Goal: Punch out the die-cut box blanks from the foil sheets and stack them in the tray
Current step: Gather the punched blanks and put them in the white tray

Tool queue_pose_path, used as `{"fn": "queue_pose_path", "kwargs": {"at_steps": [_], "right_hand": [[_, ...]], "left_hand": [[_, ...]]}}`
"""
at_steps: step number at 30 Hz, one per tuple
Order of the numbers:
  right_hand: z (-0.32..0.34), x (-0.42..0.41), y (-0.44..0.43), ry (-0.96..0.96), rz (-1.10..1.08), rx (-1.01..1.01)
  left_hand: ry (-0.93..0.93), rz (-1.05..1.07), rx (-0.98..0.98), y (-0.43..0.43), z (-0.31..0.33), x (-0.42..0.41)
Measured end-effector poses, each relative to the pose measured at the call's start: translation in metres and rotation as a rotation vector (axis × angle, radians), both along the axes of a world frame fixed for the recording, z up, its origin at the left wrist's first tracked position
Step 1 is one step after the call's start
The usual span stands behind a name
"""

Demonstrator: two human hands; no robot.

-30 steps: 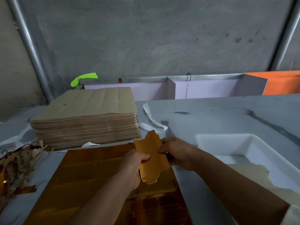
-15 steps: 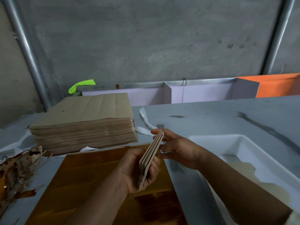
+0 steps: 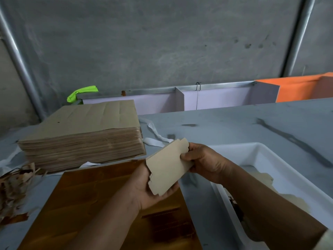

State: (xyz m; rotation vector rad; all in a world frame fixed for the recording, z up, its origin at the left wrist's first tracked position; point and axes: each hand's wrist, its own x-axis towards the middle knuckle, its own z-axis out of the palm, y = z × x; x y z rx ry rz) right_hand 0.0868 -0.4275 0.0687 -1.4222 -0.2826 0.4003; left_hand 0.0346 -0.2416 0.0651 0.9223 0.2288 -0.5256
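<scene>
Both hands hold a small bundle of punched box blanks [image 3: 168, 166], plain tan side facing me. My left hand [image 3: 144, 188] cups its lower end from beneath, fingers curled round the edge. My right hand [image 3: 203, 162] pinches its right edge near the top. The bundle hangs above the right edge of a gold foil sheet [image 3: 93, 204] lying flat on the table. The white tray [image 3: 281, 170] stands just right of my hands, with tan blanks [image 3: 264, 178] lying in it, partly hidden by my right forearm.
A thick stack of tan-backed sheets [image 3: 84, 130] sits at the back left. Torn foil scraps [image 3: 12, 188] pile at the left edge. A white strip [image 3: 155, 134] lies behind the hands. Lilac partitions [image 3: 216, 100] line the grey table's [image 3: 234, 127] far side.
The bundle has turned over, from gold side through edge-on to tan side facing me. It has shifted right, closer to the tray. Both hands have stayed on it.
</scene>
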Motion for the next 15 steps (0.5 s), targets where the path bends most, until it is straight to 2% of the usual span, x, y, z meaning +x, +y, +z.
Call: {"fn": "queue_pose_path", "kwargs": {"at_steps": [2, 7, 10, 15], "right_hand": [[0.0, 0.002, -0.005, 0.03, -0.074, -0.051], [-0.005, 0.006, -0.021, 0.174, -0.248, -0.087], [-0.005, 0.006, -0.029, 0.241, -0.268, -0.078], [-0.001, 0.004, -0.038, 0.291, -0.259, -0.067]], "left_hand": [[-0.074, 0.067, 0.104, 0.0, 0.003, 0.004], [-0.285, 0.152, 0.169, 0.005, 0.005, 0.007], [-0.412, 0.104, 0.169, 0.007, 0.005, 0.005], [-0.461, 0.071, 0.164, 0.004, 0.003, 0.009]]}}
